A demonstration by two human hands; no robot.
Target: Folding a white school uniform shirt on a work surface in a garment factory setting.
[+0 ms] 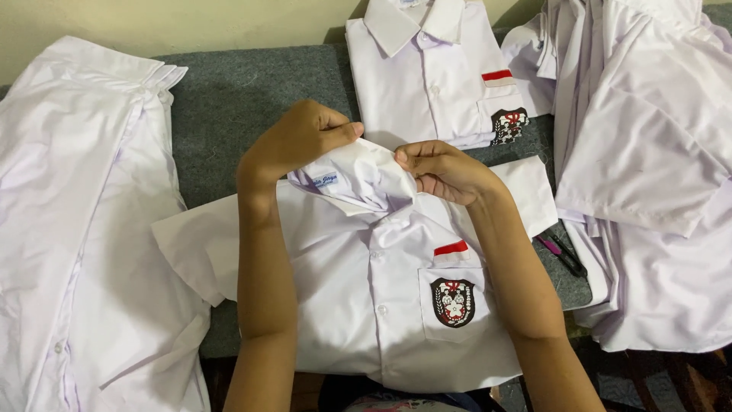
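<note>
Shirt (358, 305) lies front-up on the grey table (229, 99) before us. Our left hand (297, 141) and right hand (442, 172) each pinch its raised collar (358, 179). A folded shirt (427, 76) lies beyond.

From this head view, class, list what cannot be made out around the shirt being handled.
- Collar button: hidden by left hand and right hand.
- Shirt hem: cut off by bottom edge.
- Pen: partly under the shirt pile.
- Collar label: too small, folded.
</note>
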